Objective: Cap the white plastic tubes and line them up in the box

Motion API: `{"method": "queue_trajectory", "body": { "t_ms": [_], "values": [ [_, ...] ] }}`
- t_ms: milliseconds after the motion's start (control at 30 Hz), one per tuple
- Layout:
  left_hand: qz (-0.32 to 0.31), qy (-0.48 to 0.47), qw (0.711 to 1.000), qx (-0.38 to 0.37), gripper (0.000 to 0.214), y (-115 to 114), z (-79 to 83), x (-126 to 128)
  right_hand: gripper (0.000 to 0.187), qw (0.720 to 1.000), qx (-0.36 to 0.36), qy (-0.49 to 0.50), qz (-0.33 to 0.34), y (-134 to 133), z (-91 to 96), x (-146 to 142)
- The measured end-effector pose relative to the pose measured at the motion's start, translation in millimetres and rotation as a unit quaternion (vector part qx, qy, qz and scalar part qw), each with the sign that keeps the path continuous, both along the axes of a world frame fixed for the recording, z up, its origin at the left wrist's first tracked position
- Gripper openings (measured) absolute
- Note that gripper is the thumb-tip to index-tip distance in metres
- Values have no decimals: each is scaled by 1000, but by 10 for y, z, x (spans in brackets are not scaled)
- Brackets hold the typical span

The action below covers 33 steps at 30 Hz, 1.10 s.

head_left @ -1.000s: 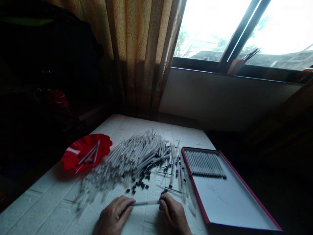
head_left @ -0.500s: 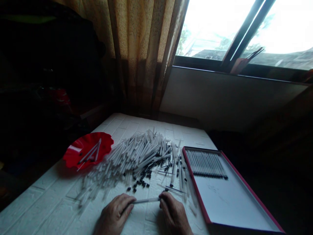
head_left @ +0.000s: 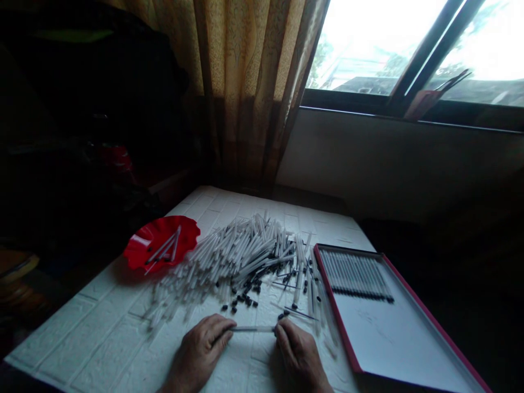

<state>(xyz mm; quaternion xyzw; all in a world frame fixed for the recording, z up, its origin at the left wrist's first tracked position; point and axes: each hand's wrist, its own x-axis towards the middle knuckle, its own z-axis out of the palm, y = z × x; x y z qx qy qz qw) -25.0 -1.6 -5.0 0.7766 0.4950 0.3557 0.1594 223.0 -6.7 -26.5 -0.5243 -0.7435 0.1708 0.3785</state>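
My left hand [head_left: 200,352] and my right hand [head_left: 298,352] rest on the white table [head_left: 102,338] near its front edge. Between them they hold one clear pen barrel [head_left: 252,329] level, the left fingers pinched on one end, the right fingers on the other. Just beyond lies a large heap of clear pen barrels [head_left: 229,256], with small black caps [head_left: 244,297] and thin refills [head_left: 297,312] scattered at its near side.
A red wavy-edged dish [head_left: 161,248] with a few pens stands at the left. At the right, a red-rimmed flat box [head_left: 385,333] holds a row of finished pens [head_left: 358,275] at its far end. A curtain and window lie behind.
The view has shifted a little left and down, so everything sits slightly further right in the picture. Both hands keep the same hold on the barrel.
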Motion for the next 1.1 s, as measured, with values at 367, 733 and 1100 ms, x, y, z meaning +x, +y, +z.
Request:
{"method": "queue_trajectory", "body": {
  "t_ms": [367,733,1100],
  "values": [
    [2,-30,996,-79,18,-28,71,13,29,998,-57,27,5,-2,117,27],
    [41,-51,998,-17,35,158,203,-101,35,972,-96,207,-52,9,19,50],
    [260,191,947,-10,34,-14,124,-1196,44,937,-134,301,-112,-3,47,23]
  ]
}}
